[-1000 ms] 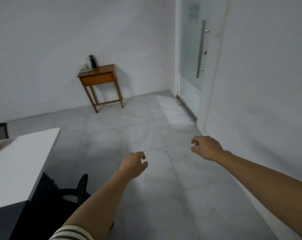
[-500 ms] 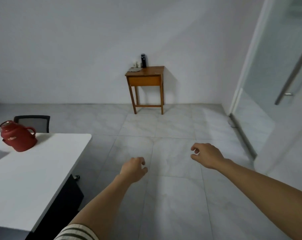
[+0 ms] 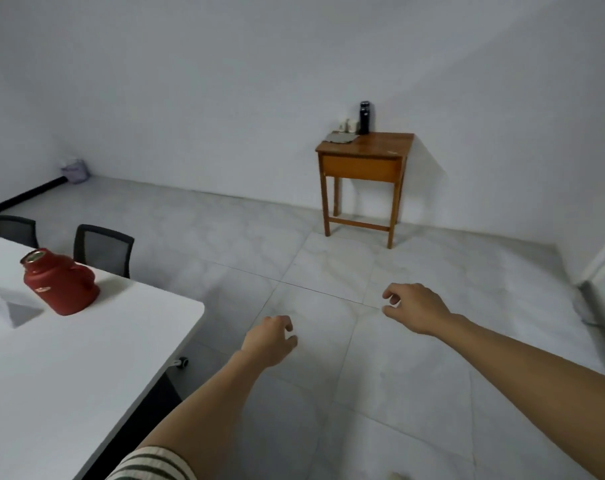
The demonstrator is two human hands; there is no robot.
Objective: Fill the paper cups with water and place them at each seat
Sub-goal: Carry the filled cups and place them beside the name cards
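Holding left hand (image 3: 269,344) and right hand (image 3: 415,308) loosely curled, empty, over glossy marbled tiles (image 3: 328,258). Spotting small pale cups (image 3: 348,124) on the wooden side table (image 3: 380,147); failing to read the label on the red jug (image 3: 60,282).

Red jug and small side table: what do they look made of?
Red jug: probably plastic or coated metal, with a matte red body and a metallic-looking rim at the mouth. Small side table: wood with a glossy varnish, judging by the warm brown tone and the light reflected on its top.
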